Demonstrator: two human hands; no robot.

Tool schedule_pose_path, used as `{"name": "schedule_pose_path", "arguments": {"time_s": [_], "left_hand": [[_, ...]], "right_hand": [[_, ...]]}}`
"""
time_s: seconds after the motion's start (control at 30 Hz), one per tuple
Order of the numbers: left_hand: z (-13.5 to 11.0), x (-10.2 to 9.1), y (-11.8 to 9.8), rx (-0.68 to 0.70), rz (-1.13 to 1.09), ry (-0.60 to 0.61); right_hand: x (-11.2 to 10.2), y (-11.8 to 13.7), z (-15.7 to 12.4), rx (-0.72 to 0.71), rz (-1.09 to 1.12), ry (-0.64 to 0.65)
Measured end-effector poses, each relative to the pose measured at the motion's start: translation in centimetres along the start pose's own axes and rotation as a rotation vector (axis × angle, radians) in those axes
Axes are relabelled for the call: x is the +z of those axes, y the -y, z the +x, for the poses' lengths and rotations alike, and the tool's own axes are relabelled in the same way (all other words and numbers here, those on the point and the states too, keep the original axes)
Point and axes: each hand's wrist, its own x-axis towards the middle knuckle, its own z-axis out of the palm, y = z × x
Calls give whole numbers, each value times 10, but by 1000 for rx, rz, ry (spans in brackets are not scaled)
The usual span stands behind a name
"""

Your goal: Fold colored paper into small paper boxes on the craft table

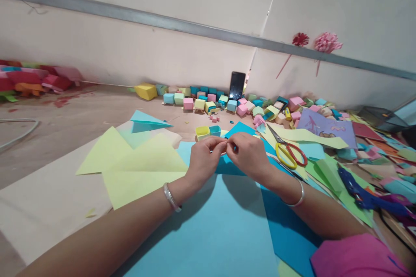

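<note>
Both hands meet at the middle of the view, fingertips close together over sheets of blue paper. My left hand (205, 156) is closed in a pinch, thumb against forefinger. My right hand (248, 156) pinches too, its fingers curled right beside the left ones. A small piece between the fingertips is mostly hidden, so I cannot make out what it is. Just beyond the hands stand a small open yellow paper box (202, 132) and a small open blue one (215, 130). A large light blue sheet (208, 225) lies beneath my wrists, with darker blue paper (289, 229) to its right.
Yellow-and-red-handled scissors (289, 153) lie right of my hands, with a blue glue gun (360, 190) farther right. Pale yellow sheets (143, 160) and a folded blue piece (147, 122) lie left. Several small paper boxes (187, 104) line the wall around an upright phone (237, 85).
</note>
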Motion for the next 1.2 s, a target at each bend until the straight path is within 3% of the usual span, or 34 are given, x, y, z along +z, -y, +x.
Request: {"name": "schedule_pose_path", "arguments": {"time_s": [0.13, 0.33, 0.53, 0.7, 0.83, 0.97, 1.03, 1.2], "left_hand": [[0, 2, -1, -114, -128, -22], [2, 3, 1, -174, -239, -20], [7, -1, 5, -149, -130, -20], [1, 2, -1, -63, -51, 7], [-3, 4, -10, -313, -519, 99], [-2, 5, -12, -606, -929, 279], [-2, 7, -11, -680, -987, 325], [-5, 12, -11, -725, -979, 291]], "right_hand": [[-2, 0, 1, 1, 24, 7], [-11, 3, 4, -58, 53, 5], [-17, 5, 1, -196, -18, 81], [-13, 4, -3, -166, -166, 209], [-13, -1, 1, -109, -179, 215], [-10, -7, 4, -75, -124, 194], [-10, -7, 5, -50, -96, 191], [-15, -6, 9, -4, -60, 259]]}}
